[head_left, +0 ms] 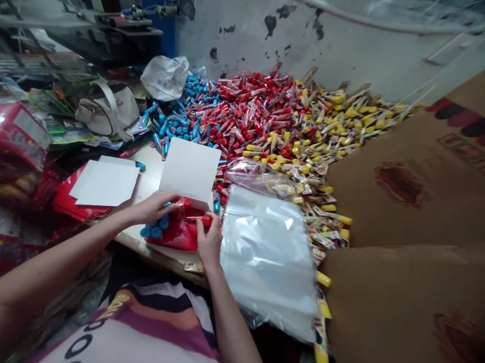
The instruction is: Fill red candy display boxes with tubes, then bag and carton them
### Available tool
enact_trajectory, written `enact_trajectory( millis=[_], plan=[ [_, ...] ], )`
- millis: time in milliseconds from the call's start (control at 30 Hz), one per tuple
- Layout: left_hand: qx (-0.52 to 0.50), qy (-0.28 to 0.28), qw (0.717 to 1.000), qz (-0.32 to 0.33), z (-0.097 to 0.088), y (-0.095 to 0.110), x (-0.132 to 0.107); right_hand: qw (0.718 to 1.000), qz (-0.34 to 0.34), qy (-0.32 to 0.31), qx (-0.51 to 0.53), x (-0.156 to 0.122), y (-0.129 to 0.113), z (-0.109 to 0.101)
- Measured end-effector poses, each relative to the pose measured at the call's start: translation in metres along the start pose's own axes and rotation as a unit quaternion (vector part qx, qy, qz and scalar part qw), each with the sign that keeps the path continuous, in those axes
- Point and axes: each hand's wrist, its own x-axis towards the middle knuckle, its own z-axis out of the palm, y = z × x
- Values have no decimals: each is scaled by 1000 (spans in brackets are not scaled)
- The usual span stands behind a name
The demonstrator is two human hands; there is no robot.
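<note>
My left hand (154, 206) rests on a row of blue-capped tubes (155, 230) lying on a red card tray (177, 235), fingers curled over them. My right hand (208, 239) pinches a red tube (200, 220) at the tray's right edge. A white card flap (190, 170) stands up behind the tray. Behind it lies a big heap of wrapped tubes, blue (181, 118), red (254, 114) and yellow (330, 126).
A stack of clear plastic bags (267, 253) lies right of the tray. White cards on red sheets (104, 184) sit at left. A brown carton (420, 212) fills the right side. A beige handbag (108, 109) and a white bag (164, 77) sit at back left.
</note>
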Motion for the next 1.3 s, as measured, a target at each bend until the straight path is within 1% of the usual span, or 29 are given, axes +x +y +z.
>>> enact_trajectory(
  millis=[100,200,300,400,467,533,600,633,667,733,767,800,833,867,900,967,1067,1133,1200,1233,1300],
  plan=[
    [61,-28,998,18,1,-3,-5,997,-50,-33,-40,6,5,16],
    [82,-47,995,28,5,-9,-15,991,-70,-64,-96,15,3,27],
    [95,-50,993,39,13,-19,-20,975,-84,-108,-175,22,-5,33],
    [136,-49,988,57,20,-26,-19,952,-71,-166,-249,26,-14,41],
    [169,-51,982,61,21,-28,-15,942,-59,-199,-266,27,-17,47],
    [189,-58,979,54,20,-27,-11,940,-57,-213,-262,28,-16,48],
    [185,-67,979,47,17,-27,-9,952,-51,-212,-214,30,-11,40],
    [177,-71,981,46,15,-28,-9,963,-42,-201,-174,31,-7,31],
    [166,-71,982,48,14,-29,-10,975,-29,-176,-130,32,-2,20],
    [143,-64,986,54,13,-31,-13,993,5,-89,-78,34,10,-5],
    [133,-58,988,58,13,-32,-14,995,20,-46,-91,35,17,-17],
    [123,-53,989,63,13,-32,-15,992,29,-19,-121,37,23,-27],
    [111,-53,990,69,14,-32,-15,987,33,-15,-157,38,29,-34],
    [99,-55,990,78,14,-32,-14,981,32,-29,-190,40,34,-38],
    [90,-60,990,87,15,-31,-13,975,27,-55,-214,42,38,-37],
    [91,-70,989,96,16,-29,-10,966,17,-107,-234,48,44,-26],
    [139,-67,985,80,15,-29,-7,958,21,-137,-253,60,45,-3],
    [172,-61,981,68,13,-30,-8,953,30,-143,-265,67,45,8],
    [196,-63,976,65,11,-32,-9,952,36,-141,-269,72,45,9],
    [205,-67,974,65,10,-32,-10,953,39,-136,-269,73,45,5],
    [222,-80,970,67,9,-33,-9,955,45,-114,-269,69,45,-7]
  ],
)
